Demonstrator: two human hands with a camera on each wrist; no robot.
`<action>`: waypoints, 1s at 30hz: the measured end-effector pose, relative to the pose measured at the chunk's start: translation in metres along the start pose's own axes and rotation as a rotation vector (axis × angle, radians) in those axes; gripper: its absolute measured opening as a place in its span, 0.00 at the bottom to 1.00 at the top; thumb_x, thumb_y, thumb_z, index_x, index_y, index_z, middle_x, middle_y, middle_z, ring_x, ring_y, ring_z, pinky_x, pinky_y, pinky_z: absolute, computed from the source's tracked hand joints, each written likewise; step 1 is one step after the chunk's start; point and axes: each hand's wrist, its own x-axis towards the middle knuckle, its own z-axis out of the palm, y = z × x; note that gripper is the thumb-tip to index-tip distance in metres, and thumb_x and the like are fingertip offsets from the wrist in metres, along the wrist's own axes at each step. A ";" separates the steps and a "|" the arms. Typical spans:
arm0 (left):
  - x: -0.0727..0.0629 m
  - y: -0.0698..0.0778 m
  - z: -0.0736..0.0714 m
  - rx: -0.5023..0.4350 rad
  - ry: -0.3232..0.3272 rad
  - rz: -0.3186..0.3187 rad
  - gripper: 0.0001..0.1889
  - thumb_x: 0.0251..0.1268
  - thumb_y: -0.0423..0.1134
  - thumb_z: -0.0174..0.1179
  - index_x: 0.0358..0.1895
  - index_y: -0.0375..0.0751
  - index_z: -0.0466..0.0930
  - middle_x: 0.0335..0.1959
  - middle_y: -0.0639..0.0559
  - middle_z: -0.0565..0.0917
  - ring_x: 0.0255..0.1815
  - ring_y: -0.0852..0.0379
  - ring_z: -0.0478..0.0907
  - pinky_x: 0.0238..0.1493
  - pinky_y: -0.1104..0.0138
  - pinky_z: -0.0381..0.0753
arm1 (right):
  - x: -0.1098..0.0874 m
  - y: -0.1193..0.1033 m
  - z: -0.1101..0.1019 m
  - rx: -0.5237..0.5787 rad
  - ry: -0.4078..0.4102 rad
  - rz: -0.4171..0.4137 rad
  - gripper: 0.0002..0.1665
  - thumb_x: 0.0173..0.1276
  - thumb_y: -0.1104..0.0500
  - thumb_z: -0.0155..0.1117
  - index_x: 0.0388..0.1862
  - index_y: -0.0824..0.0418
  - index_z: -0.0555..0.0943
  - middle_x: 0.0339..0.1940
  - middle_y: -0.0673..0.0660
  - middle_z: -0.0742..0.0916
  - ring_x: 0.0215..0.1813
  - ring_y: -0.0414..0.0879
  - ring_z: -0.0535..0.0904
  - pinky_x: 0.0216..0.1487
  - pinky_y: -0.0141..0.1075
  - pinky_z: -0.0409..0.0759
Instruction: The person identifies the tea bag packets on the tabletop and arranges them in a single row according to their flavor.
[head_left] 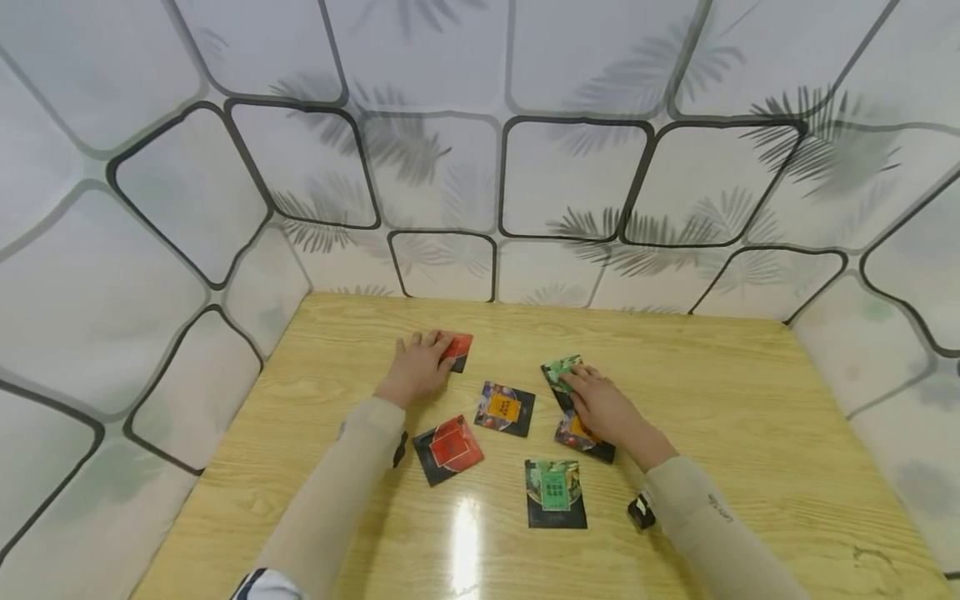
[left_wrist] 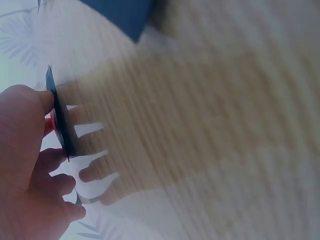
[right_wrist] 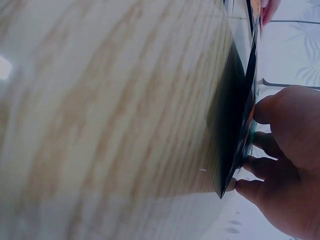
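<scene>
My left hand (head_left: 418, 367) rests with its fingertips on a red-and-black packet (head_left: 461, 348) toward the back of the table. In the left wrist view, the thumb and spread fingers of the left hand (left_wrist: 30, 160) touch that packet (left_wrist: 61, 125), seen edge-on. My right hand (head_left: 603, 404) reaches over a green-and-black packet (head_left: 557, 367), its fingers lying on the printed face. Partly under the right hand's palm lies an orange-and-purple packet (head_left: 596, 447). The right wrist view shows the right hand's (right_wrist: 290, 155) fingertips against a packet (right_wrist: 245, 120) seen edge-on.
Between the hands lies another orange-labelled packet (head_left: 504, 409). Nearer me are a second red packet (head_left: 450, 450) and a second green one (head_left: 555, 493). All lie on a wooden table (head_left: 750, 400), bounded by a patterned wall covering (head_left: 435, 183) at the back and sides.
</scene>
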 end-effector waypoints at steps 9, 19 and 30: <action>0.012 -0.006 -0.005 -0.011 -0.013 -0.030 0.32 0.88 0.54 0.39 0.86 0.47 0.55 0.86 0.37 0.57 0.85 0.28 0.52 0.81 0.29 0.49 | 0.002 -0.003 0.000 0.003 -0.006 0.007 0.27 0.84 0.63 0.54 0.77 0.68 0.71 0.79 0.74 0.71 0.80 0.73 0.64 0.76 0.69 0.66; 0.029 -0.012 -0.008 0.021 -0.007 -0.065 0.32 0.88 0.56 0.37 0.87 0.49 0.53 0.86 0.38 0.57 0.85 0.28 0.52 0.81 0.29 0.50 | 0.000 -0.002 -0.001 -0.007 -0.008 0.016 0.27 0.84 0.63 0.54 0.77 0.69 0.71 0.79 0.74 0.71 0.80 0.73 0.64 0.75 0.69 0.67; 0.034 -0.023 -0.004 -0.006 0.000 -0.056 0.33 0.88 0.58 0.38 0.87 0.51 0.53 0.86 0.39 0.56 0.85 0.27 0.51 0.80 0.28 0.49 | 0.000 0.001 0.003 0.003 0.009 0.009 0.27 0.84 0.64 0.53 0.78 0.68 0.71 0.79 0.74 0.71 0.80 0.73 0.65 0.74 0.71 0.67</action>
